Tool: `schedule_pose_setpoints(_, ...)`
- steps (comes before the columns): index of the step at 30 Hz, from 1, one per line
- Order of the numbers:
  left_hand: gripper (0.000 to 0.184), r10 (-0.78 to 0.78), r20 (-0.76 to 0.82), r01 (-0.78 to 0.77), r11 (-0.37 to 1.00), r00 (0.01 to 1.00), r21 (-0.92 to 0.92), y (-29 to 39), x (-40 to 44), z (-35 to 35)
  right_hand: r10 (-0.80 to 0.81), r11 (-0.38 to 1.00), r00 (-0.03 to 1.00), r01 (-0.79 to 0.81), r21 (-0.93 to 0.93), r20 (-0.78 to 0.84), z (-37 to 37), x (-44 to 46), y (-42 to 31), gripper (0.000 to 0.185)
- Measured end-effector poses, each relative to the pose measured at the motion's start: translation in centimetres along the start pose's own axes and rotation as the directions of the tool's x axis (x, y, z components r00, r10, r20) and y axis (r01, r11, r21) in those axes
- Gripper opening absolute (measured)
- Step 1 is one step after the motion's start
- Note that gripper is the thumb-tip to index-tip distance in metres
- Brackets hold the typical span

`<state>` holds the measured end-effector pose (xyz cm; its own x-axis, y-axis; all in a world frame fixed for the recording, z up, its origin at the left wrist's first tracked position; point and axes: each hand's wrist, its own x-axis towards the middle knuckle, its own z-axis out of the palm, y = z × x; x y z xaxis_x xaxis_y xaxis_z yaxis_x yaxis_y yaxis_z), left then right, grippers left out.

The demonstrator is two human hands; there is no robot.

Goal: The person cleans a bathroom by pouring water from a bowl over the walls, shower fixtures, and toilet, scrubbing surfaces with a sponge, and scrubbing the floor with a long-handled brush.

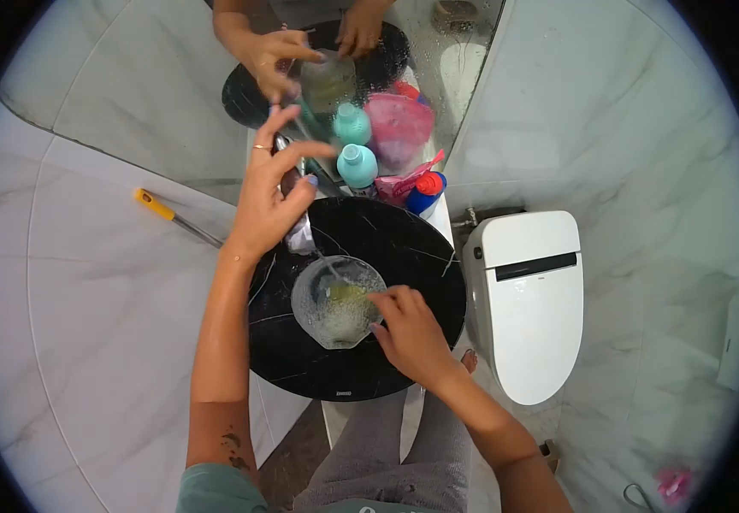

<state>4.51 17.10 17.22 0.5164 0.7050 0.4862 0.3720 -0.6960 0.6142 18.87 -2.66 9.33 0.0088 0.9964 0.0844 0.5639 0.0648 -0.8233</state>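
My left hand point(268, 192) is at the chrome faucet point(299, 235), fingers apart, with the thumb beside the faucet's upper part; whether it presses there I cannot tell. Water runs from the spout into a clear bowl point(308, 309). Bubbly water and a yellow-green piece point(348, 295) of something lie in the bowl. My right hand point(416, 333) has its fingers and thumb closed at the bowl's right rim. Under the bowl is a black marbled oval basin point(280, 355).
Behind the basin stand a turquoise bottle point(357, 167), a pink packet point(405, 181) and a blue bottle with a red cap point(426, 191), below a mirror point(164, 94). A white toilet point(539, 333) is on the right. A yellow-handled tool point(157, 205) lies at the left.
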Motion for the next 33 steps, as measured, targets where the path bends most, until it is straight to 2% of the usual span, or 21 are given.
schedule_pose_setpoints(1,0.039,-0.136,0.032,0.138,0.987,0.990,-0.077,-0.1,-0.6,-0.6,-0.054,0.993,0.996,0.061,-0.102,0.066,0.7,0.5,0.1,0.032)
schedule_pose_setpoints(3,0.041,-0.154,0.059,0.161,0.978,0.986,-0.132,-1.1,-1.1,-1.5,-0.101,0.972,0.984,0.129,-0.198,0.145,2.4,1.6,0.6,0.032)
schedule_pose_setpoints(5,0.049,-0.172,0.125,0.194,0.960,0.977,-0.200,-1.2,-1.4,-2.0,-0.203,0.877,0.917,0.326,-0.354,0.343,4.4,2.9,1.3,0.036)
schedule_pose_setpoints(6,0.049,-0.173,0.119,0.195,0.959,0.978,-0.205,-1.2,-1.6,-1.8,-0.202,0.874,0.916,0.329,-0.358,0.348,5.8,3.3,1.6,0.036)
schedule_pose_setpoints(8,0.050,-0.147,0.042,0.153,0.972,0.988,-0.178,-1.1,-1.8,-1.4,-0.183,0.811,0.917,0.345,-0.473,0.355,7.9,4.2,1.9,0.038)
schedule_pose_setpoints(10,0.048,-0.216,-0.009,0.208,0.949,0.976,-0.239,-0.4,-4.3,-1.1,-0.179,0.760,0.910,0.369,-0.535,0.373,8.4,4.8,2.4,0.035)
schedule_pose_setpoints(12,0.048,-0.470,-0.186,0.405,0.863,0.863,-0.302,-0.7,-9.0,-0.6,-0.178,0.712,0.905,0.389,-0.584,0.387,8.6,5.3,1.9,0.032)
schedule_pose_setpoints(14,0.050,-0.565,-0.178,0.565,0.823,0.805,-0.060,-1.4,-15.1,0.5,0.114,0.869,0.864,0.152,-0.471,0.490,8.0,6.1,1.3,0.044)
schedule_pose_setpoints(16,0.049,-0.742,0.110,0.728,0.670,0.661,0.142,-2.6,-21.5,1.3,0.154,0.895,0.847,0.099,-0.435,0.509,7.6,6.1,1.5,0.044)
schedule_pose_setpoints(17,0.049,-0.743,0.110,0.731,0.669,0.660,0.135,-2.1,-22.1,1.4,0.188,0.917,0.826,0.047,-0.397,0.532,7.4,6.1,1.6,0.045)
schedule_pose_setpoints(18,0.045,-0.862,0.303,0.910,0.411,0.406,-0.047,-1.7,-22.4,1.8,0.192,0.914,0.825,0.048,-0.403,0.532,7.0,5.9,1.4,0.045)
schedule_pose_setpoints(19,0.042,-0.841,0.522,0.985,0.074,0.145,-0.155,-1.4,-22.4,2.0,0.186,0.940,0.843,-0.003,-0.342,0.504,6.4,5.6,0.8,0.042)
schedule_pose_setpoints(20,0.042,-0.837,0.527,0.984,0.071,0.148,-0.163,-1.3,-22.0,2.1,0.184,0.959,0.860,-0.051,-0.278,0.476,5.8,5.3,0.2,0.040)
schedule_pose_setpoints(22,0.036,-0.769,0.639,0.963,-0.161,0.016,-0.218,-1.1,-21.0,2.2,0.159,0.971,0.903,-0.070,-0.229,0.398,4.7,4.3,-0.9,0.039)
schedule_pose_setpoints(23,0.036,-0.768,0.640,0.961,-0.161,0.022,-0.226,-1.8,-21.7,2.8,0.131,0.982,0.943,-0.082,-0.167,0.307,4.1,4.2,-1.4,0.039)
schedule_pose_setpoints(24,0.034,-0.749,0.654,0.962,-0.090,0.104,-0.257,-3.1,-23.1,3.6,0.130,0.982,0.943,-0.080,-0.171,0.306,3.2,4.1,-2.2,0.039)
schedule_pose_setpoints(25,0.032,-0.724,0.665,0.958,-0.019,0.185,-0.287,-3.5,-23.2,3.7,0.165,0.983,0.971,-0.147,-0.112,0.175,2.2,4.0,-3.0,0.037)
schedule_pose_setpoints(27,0.033,-0.722,0.661,0.954,-0.003,0.205,-0.299,-3.7,-23.6,3.5,0.171,0.984,0.983,-0.173,-0.030,-0.069,0.7,3.8,-3.2,0.032)
schedule_pose_setpoints(30,0.034,-0.717,0.659,0.950,0.017,0.229,-0.312,-2.7,-22.8,2.2,0.262,0.964,0.921,-0.236,0.121,-0.287,-1.0,4.1,-2.2,0.029)
schedule_pose_setpoints(32,0.035,-0.708,0.667,0.951,0.020,0.231,-0.308,-2.6,-23.3,1.7,0.325,0.945,0.900,-0.302,0.124,-0.289,-1.5,4.1,-0.6,0.035)
schedule_pose_setpoints(33,0.035,-0.718,0.658,0.952,0.023,0.228,-0.305,-2.7,-23.9,1.4,0.258,0.959,0.919,-0.282,-0.039,-0.299,-1.6,4.1,0.2,0.041)
